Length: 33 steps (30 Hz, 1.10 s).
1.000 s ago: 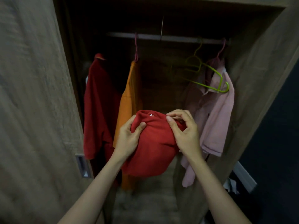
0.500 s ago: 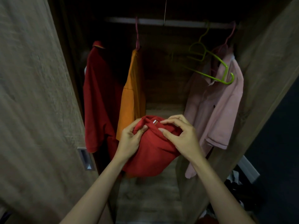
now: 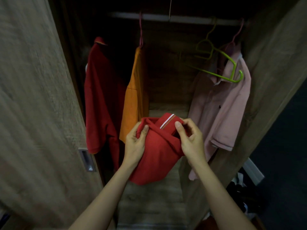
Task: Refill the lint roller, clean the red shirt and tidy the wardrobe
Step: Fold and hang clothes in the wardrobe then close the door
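I hold a bunched red shirt (image 3: 157, 156) in front of the open wardrobe. My left hand (image 3: 135, 143) pinches its fabric on the left. My right hand (image 3: 191, 140) grips the collar, where a white and tan stripe shows. An empty green hanger (image 3: 217, 63) hangs tilted on the rail (image 3: 182, 18) at the upper right. No lint roller is in view.
On the rail hang a dark red shirt (image 3: 101, 103), an orange shirt (image 3: 134, 97) and a pink shirt (image 3: 226, 110). The wooden sliding door (image 3: 38, 97) with a metal recessed handle (image 3: 87, 160) stands on the left. Dark clutter (image 3: 242, 196) lies on the floor at the right.
The view has come closer to the wardrobe. My hands have worked the red shirt around, and its striped collar now shows at the top under my right fingers.
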### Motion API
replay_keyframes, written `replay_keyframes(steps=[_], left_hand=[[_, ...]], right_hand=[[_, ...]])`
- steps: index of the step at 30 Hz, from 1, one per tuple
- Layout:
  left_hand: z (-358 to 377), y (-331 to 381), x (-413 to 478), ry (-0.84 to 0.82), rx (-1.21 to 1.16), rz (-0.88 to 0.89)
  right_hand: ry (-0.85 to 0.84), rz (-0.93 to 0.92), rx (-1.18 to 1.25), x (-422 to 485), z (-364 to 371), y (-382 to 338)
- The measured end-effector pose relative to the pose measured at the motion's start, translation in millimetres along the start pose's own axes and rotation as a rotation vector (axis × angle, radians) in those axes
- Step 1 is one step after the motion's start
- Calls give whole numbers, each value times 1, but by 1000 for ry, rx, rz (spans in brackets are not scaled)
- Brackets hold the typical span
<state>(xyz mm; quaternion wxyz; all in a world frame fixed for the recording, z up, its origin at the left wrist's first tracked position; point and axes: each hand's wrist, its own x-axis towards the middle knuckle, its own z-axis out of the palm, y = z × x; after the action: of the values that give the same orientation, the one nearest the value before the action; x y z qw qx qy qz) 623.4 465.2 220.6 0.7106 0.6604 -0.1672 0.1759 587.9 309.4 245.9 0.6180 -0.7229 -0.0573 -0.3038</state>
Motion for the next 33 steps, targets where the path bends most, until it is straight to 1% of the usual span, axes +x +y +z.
replay_keyframes(steps=[2,4,6,8,11,14,19,24,26,30,33], left_hand=[[-3,-7,-2,24,18,-30],[-11,-18,-5,59,62,-60],[-22,-30,-6,121,129,-97],[-30,-38,-8,140,159,-147],[-33,-45,-9,119,150,-188],[-25,-48,-12,79,132,-203],[-9,-45,-12,41,95,-204],[-2,-39,-8,11,102,-168],[-1,-37,-7,3,125,-148],[-2,-43,-5,-27,233,-184],[1,-44,-8,-69,335,-231]], right_hand=[[87,62,83,3,-4,1],[196,84,87,9,-14,2],[281,62,64,18,-27,0],[319,23,48,26,-39,-3],[292,-30,-31,34,-47,-6],[241,-37,-34,42,-44,-7],[157,74,-51,57,-36,5],[146,95,17,52,-31,0],[116,103,52,50,-31,2],[48,47,-4,43,-29,-1],[69,9,-42,41,-23,-3]])
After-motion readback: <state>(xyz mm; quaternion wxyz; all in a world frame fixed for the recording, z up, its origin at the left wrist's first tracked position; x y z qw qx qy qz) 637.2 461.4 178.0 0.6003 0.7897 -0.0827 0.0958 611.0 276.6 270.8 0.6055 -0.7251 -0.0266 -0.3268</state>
